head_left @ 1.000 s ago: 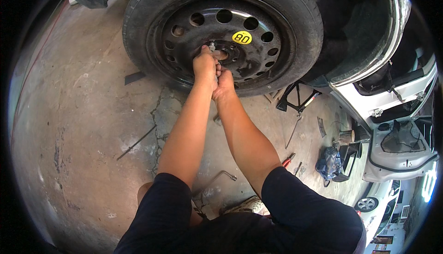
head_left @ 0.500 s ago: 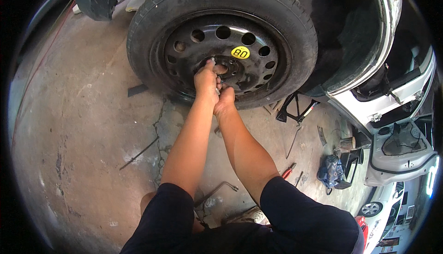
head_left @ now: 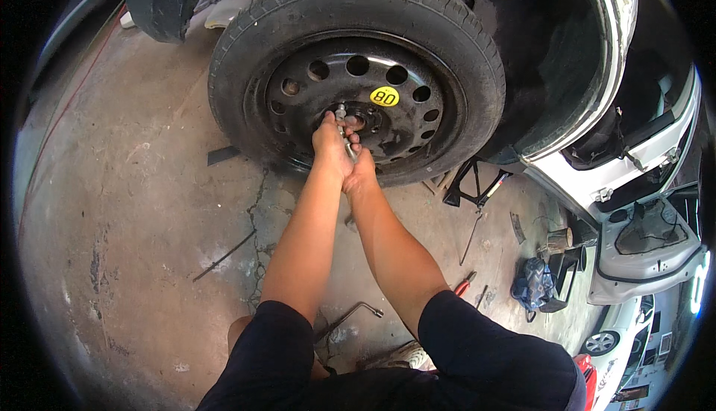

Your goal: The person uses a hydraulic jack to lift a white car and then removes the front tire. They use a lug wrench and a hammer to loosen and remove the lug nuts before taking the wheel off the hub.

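A wheel with a black steel rim (head_left: pixel 298 135) and a round yellow sticker (head_left: pixel 384 96) stands in front of me beneath the car body. Both my hands are together at the lower left of its hub. My left hand (head_left: pixel 328 142) is curled round silvery metal pieces (head_left: pixel 341 115), which look like wheel bolts or a socket tool; the fingers partly hide them. My right hand (head_left: pixel 362 168) is closed just below and touching the left. A silvery end (head_left: pixel 350 151) shows between the two hands, but what the right fingers grip is hidden.
An L-shaped wheel wrench (head_left: pixel 365 308) lies near my legs. To the right are red-handled pliers (head_left: pixel 465 284), a black scissor jack (head_left: pixel 473 183), a patterned blue bag (head_left: pixel 534 284) and a log piece (head_left: pixel 558 241). A thin rod (head_left: pixel 224 256) lies on the floor at left.
My hands have dropped slightly from the hub, and the left thumb has moved down and left. More of the silvery metal shows between my fingers. The view has shifted a little.
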Motion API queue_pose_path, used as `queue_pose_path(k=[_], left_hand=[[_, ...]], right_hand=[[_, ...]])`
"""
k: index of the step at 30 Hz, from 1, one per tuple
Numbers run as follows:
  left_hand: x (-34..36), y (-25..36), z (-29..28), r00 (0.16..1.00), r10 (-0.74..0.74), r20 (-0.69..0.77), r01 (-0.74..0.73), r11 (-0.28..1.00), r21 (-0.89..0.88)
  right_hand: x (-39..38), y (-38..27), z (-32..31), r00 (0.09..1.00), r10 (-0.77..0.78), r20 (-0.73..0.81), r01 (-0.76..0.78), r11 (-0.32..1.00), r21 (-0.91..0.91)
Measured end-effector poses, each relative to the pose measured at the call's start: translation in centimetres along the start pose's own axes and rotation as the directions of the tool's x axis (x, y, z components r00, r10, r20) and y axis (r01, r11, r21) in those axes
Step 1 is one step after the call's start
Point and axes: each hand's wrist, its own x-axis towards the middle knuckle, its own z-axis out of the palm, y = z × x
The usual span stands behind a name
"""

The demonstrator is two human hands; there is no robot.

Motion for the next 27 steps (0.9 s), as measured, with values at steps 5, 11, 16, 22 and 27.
queue_pose_path(k=[5,11,16,22,27], left_hand=[[-0.7,0.5,0.0,0.983,0.168,-0.077,-0.163,0.984,0.071],[-2.1,1.3,1.0,0.994,0.063,-0.088,-0.062,0.998,0.017],[-1.5,1.5,0.2,0.978,0.178,-0.105,-0.16,0.974,0.158],[-2.2,1.4,0.6,0.99,0.122,-0.076,-0.12,0.992,0.033],[-1.7,1.1,0.5,0.974,0.216,-0.072,-0.204,0.968,0.149]], right_hand=[[-0.7,0.8,0.2,0.995,0.057,0.087,-0.064,0.995,0.079],[-2.3,0.5,0.9,0.999,-0.003,-0.048,-0.003,0.99,-0.141],[-5.3,0.2,-3.5,0.993,0.092,-0.071,-0.114,0.894,-0.433],[-9.7,-2.9,-5.8,0.982,0.153,0.112,-0.102,0.922,-0.373],[-11.5,-4.6,-5.5,0.971,0.198,0.136,-0.149,0.94,-0.307]])
